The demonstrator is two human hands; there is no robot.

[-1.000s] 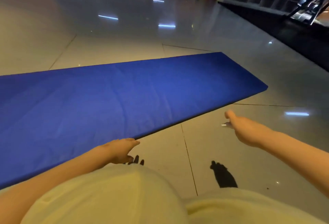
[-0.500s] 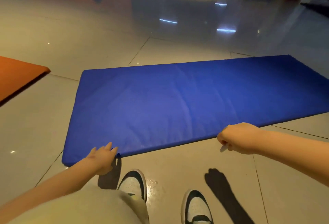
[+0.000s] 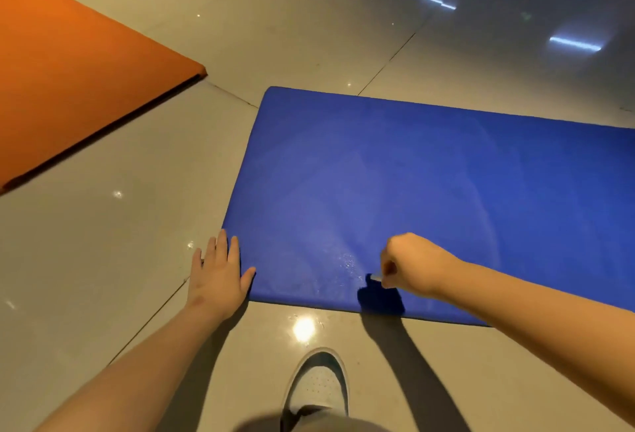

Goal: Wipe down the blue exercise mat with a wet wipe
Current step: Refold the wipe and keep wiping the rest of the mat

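No text or label can be read anywhere.

You've got one view only: head-mounted wide-angle, pitched steeply down past your left hand [image 3: 216, 273] and right hand [image 3: 412, 266] at the floor [image 3: 103, 260], close enough that your shoe [image 3: 318, 383] sits at the bottom edge. It faces the near left corner of the blue mat [image 3: 378, 174], with the mat's right end running off the right edge and the orange mat [image 3: 68, 71] filling the top left corner.
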